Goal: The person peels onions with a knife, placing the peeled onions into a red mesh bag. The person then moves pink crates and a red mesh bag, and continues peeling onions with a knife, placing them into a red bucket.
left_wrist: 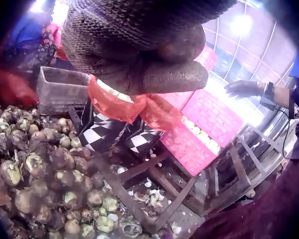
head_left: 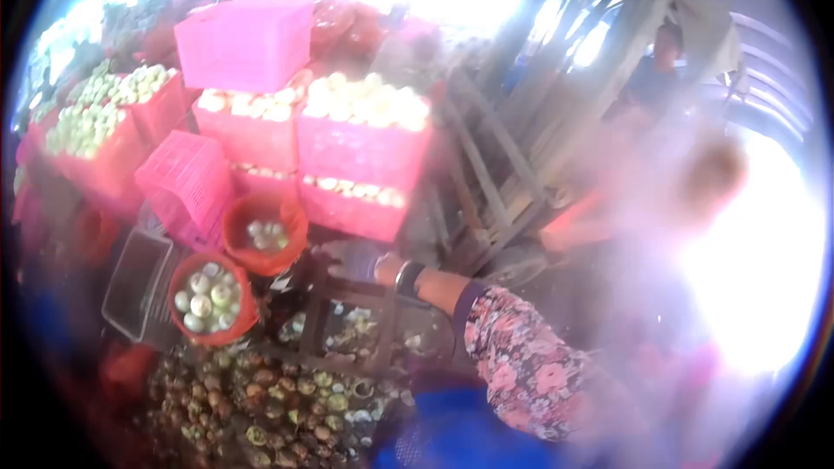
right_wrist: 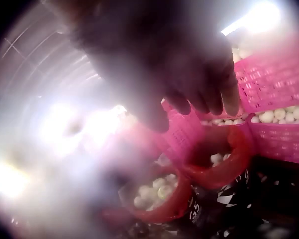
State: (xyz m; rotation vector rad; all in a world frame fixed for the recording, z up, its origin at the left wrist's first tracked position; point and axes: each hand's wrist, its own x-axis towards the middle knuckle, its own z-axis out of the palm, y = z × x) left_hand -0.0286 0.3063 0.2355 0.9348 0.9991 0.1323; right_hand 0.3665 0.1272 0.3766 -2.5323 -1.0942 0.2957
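Red plastic forms the open bag (head_left: 243, 252) of pale peeled bulbs, which stands just beside the stacked pink crates (head_left: 360, 165). In the head view, this bag lies at 9 o'clock from the gloved right hand (head_left: 354, 260), near it but not touching, with its mouth turned up. The right hand hovers above a wooden frame (head_left: 316, 317); its fingers (right_wrist: 209, 99) are loose and apart and hold nothing. It seems the nearer hand. The left hand (left_wrist: 139, 45) is over the pile of brown bulbs (left_wrist: 35, 169) with its fingers curled, but one cannot tell whether they grip something.
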